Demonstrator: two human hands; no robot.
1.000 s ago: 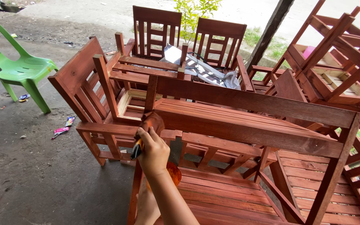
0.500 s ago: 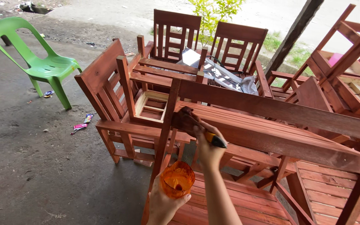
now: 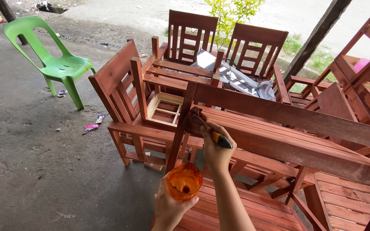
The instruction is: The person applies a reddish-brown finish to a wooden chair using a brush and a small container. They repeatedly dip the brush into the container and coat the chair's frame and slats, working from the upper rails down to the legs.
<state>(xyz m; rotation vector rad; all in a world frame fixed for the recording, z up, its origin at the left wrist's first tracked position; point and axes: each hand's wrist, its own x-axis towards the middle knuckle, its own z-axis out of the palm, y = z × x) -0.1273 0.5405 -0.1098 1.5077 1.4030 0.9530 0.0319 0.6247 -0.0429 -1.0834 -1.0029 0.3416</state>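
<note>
My right hand (image 3: pixel 216 147) grips a paintbrush (image 3: pixel 202 124) with a yellow and black handle; its dark bristles press on the corner of a red-brown wooden table (image 3: pixel 305 141) turned on its side. My left hand (image 3: pixel 170 208) holds a small orange cup (image 3: pixel 185 182) of stain just below the brush, near the bottom of the view. The table's slats and upright leg (image 3: pixel 180 128) look freshly stained.
Several red-brown wooden chairs (image 3: pixel 125 90) stand stacked around the table. A green plastic chair (image 3: pixel 52 60) stands at the left on the concrete floor (image 3: pixel 35 171). Litter (image 3: pixel 93 126) lies near it. A dark post (image 3: pixel 317 34) and a bush (image 3: pixel 232 13) stand behind.
The view has shifted right and nearer. My right hand with the brush has moved up onto the table's corner. The orange cup has come into full view below it.
</note>
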